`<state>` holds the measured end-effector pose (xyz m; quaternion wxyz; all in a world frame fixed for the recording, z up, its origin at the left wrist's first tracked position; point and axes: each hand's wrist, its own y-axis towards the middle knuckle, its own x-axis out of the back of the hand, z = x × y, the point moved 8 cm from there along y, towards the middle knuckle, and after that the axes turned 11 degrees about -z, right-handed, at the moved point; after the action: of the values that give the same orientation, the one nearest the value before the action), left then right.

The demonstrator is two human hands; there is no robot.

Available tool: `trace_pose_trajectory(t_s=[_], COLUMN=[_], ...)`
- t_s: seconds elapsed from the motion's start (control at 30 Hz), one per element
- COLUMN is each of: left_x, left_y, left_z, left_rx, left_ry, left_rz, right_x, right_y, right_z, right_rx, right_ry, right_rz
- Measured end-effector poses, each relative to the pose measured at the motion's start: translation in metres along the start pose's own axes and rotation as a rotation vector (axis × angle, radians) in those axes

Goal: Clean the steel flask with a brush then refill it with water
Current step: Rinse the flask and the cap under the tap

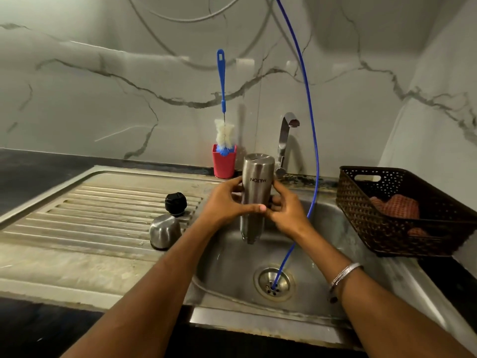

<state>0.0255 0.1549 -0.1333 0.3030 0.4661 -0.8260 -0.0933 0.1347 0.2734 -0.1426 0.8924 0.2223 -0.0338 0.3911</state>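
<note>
The steel flask [255, 192] hangs upside down over the sink basin [232, 267], its mouth pointing down and its base up. My left hand [227, 202] grips it from the left with the thumb across its front. My right hand [286, 210] grips it from the right. A bottle brush [223, 109] with a blue handle and white bristles stands upright in a red cup [224, 161] at the wall behind the sink. The flask's black stopper [176, 204] and steel cap [165, 231] sit on the ribbed drainboard [90, 215] to the left.
A steel tap [285, 140] rises behind the flask; I see no water running. A thin blue hose [311, 120] drops from above into the drain [273, 282]. A dark woven basket [402, 210] holding a reddish cloth stands on the right counter.
</note>
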Motion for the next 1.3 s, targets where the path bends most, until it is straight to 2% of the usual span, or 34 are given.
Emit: trace_pose_trajectory(t_s=[0.1,0.23,0.37,0.5,0.73,1.0,1.13,1.3], left_x=[0.004,0.026,0.075,0.12,0.147,0.152,0.15,0.141], left_y=[0.0,0.015,0.055,0.084,0.086,0.082,0.077,0.07], left_z=[0.011,0.005,-0.015,-0.005,0.03,0.031,0.03,0.044], left_rx=[0.054,0.092,0.081,0.132,0.243,0.282,0.276,0.449], left_ry=[0.046,0.048,0.104,0.213,0.292,0.336,0.268,0.122], left_rz=[-0.114,-0.222,-0.318,-0.4,-0.435,-0.378,-0.396,-0.326], right_x=[-0.014,-0.016,-0.023,-0.014,-0.032,-0.036,-0.035,-0.035], right_y=[-0.001,0.003,-0.002,0.006,0.004,0.004,0.004,0.002], right_z=[-0.008,-0.024,-0.049,-0.048,-0.061,-0.067,-0.066,-0.068], right_rx=[-0.027,-0.13,-0.14,-0.096,-0.05,-0.046,-0.052,-0.055], right_ry=[0.013,0.012,-0.262,-0.144,-0.342,-0.382,-0.4,-0.418], right_rz=[0.088,0.014,0.12,0.013,0.193,0.24,0.241,0.263])
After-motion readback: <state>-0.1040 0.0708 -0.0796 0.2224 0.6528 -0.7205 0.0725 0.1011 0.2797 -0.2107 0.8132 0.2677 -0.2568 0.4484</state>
